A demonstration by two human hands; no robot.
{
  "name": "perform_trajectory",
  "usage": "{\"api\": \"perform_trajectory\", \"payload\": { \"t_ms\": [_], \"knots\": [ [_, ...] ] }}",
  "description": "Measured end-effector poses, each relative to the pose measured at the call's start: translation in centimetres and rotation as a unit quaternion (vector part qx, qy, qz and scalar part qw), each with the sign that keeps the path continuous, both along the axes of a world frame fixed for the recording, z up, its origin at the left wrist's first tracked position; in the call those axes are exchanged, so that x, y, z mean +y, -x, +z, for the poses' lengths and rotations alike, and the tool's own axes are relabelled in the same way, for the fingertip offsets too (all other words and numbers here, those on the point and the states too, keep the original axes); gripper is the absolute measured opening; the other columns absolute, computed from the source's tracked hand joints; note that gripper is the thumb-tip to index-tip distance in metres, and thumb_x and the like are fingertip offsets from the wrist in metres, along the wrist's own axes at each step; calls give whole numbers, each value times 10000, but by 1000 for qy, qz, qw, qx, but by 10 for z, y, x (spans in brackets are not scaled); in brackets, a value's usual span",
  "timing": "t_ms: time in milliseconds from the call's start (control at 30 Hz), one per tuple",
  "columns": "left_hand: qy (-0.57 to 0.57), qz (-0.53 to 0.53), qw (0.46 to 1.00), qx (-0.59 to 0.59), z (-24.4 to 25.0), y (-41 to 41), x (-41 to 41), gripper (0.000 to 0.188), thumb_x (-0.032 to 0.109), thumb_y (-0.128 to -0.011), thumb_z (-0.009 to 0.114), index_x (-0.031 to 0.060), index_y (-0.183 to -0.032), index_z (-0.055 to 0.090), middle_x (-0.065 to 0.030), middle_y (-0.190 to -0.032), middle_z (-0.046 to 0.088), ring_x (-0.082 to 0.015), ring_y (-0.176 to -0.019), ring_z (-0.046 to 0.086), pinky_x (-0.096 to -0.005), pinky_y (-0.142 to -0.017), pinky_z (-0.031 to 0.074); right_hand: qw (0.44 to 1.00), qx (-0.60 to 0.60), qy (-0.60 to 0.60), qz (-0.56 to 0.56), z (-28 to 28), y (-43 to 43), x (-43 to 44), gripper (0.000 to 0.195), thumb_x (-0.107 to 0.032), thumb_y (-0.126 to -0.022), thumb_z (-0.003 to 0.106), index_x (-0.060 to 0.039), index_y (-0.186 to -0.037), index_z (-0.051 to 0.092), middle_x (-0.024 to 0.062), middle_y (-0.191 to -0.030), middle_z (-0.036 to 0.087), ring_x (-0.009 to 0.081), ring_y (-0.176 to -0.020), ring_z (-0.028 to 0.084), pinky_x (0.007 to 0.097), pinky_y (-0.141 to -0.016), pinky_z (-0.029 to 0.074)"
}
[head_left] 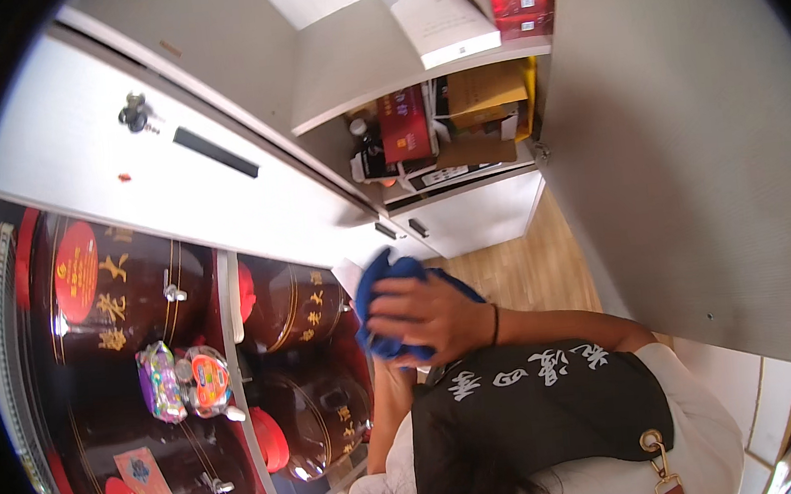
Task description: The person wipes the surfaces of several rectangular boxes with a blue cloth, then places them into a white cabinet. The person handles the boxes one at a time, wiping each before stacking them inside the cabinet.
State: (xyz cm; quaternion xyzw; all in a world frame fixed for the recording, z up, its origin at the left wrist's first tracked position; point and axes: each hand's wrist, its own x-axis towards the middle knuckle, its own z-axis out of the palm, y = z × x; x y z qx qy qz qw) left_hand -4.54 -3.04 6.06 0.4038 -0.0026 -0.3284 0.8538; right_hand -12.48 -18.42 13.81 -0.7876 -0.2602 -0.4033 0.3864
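Observation:
A crumpled blue cloth (387, 269) is bunched between my two hands in front of my chest. My right hand (440, 317), with a dark band at the wrist, lies over the cloth with its fingers bent around it. Beneath it, my left hand (398, 372) holds the cloth from below; most of its fingers are hidden. To the left of the hands, dark glass jars (295, 305) with red lids and gold writing stand in a shelf unit.
A larger dark jar (189, 265) has a metal spigot. Small packets and a clear container (208, 376) rest by the jars. Keys (135, 113) hang from a white drawer front (222, 205). Boxes (404, 123) fill a shelf ahead. A tall door panel (676, 152) stands at the right.

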Motion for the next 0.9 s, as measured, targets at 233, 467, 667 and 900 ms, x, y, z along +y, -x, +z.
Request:
{"api": "perform_trajectory", "payload": {
  "t_ms": [233,467,667,900],
  "knots": [
    [-104,111,988,35,10,24,-2,611,549,-973,467,121,-1404,403,-66,-1362,508,-253,-1171,543,-409,-1014,429,966,101,-229,-66,-19,-13,-16,242,-122,-841,684,-44,-1061,619,143,-1095,615,323,-966,600,383,-830,494],
    [-32,162,986,-11,59,38,-2,558,560,-1001,377,44,-1178,496,-101,-959,559,-218,-821,570,-320,-727,480,872,413,-244,101,-37,16,-69,359,-344,-902,673,-18,-1052,657,101,-903,667,159,-835,610,301,-789,484],
    [-230,328,856,-327,74,42,-29,441,287,-1043,439,55,-1386,287,-115,-1245,447,-200,-1111,461,-339,-980,377,921,328,-198,68,13,41,-29,680,-426,-778,775,-22,-1268,534,178,-1033,650,299,-960,646,366,-852,490],
    [-187,147,864,-444,102,31,-35,731,335,-982,573,55,-1519,163,-123,-1365,435,-212,-1234,453,-352,-1035,367,899,320,-297,22,-7,51,-38,435,-318,-839,724,-9,-1114,591,122,-930,647,212,-883,633,335,-799,481]
  ]
}}
